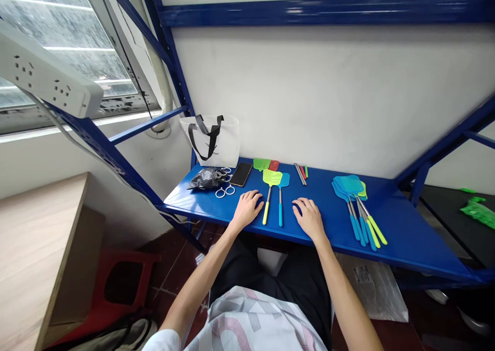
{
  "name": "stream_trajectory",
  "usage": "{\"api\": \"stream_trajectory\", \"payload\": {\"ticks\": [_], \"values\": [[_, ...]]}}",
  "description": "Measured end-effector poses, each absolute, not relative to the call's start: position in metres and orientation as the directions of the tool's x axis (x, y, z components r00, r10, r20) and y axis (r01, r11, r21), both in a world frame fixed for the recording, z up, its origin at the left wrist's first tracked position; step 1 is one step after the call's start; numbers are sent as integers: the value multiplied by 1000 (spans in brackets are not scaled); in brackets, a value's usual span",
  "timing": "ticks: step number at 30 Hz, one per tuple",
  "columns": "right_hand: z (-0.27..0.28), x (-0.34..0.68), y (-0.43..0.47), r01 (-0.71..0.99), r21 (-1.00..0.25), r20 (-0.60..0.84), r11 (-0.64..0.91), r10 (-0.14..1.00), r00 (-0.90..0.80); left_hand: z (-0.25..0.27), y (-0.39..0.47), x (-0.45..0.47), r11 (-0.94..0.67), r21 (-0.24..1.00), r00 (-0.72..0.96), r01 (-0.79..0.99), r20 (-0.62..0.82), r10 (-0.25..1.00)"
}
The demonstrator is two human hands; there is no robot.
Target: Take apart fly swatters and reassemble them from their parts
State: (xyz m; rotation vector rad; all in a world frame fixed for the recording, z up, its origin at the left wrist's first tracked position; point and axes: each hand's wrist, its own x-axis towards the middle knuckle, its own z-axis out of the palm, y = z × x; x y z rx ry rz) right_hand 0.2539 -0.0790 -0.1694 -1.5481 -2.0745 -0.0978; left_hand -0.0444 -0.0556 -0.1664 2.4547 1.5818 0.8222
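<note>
My left hand point(248, 209) rests on the blue table point(309, 232) with its fingers loosely spread, holding nothing. Just right of it lies a yellow-green fly swatter point(273, 177), and beside that a blue fly swatter point(284, 180); both handles point at me. On the far side of the pair, my right hand point(309, 216) also lies on the tabletop, fingers apart and nothing in them. Farther right is a fanned pile of several blue and yellow-green fly swatters point(350, 185). Behind the pair sit a green swatter head point(262, 164) and a red swatter head point(274, 165).
A phone point(241, 174), white rings point(220, 193), a crumpled black plastic bag point(204, 179) and a white tote bag point(228, 142) occupy the left end. Metal rods with red and green handles point(301, 172) lie near the wall. Blue frame posts point(176, 78) flank the table; a power strip point(50, 78) hangs at left.
</note>
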Motion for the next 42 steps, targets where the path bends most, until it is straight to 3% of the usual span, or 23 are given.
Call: {"api": "stream_trajectory", "payload": {"ticks": [42], "values": [[-171, 255, -78, 908, -246, 463, 339, 864, -197, -169, -54, -45, -454, 362, 313, 814, 384, 869]]}}
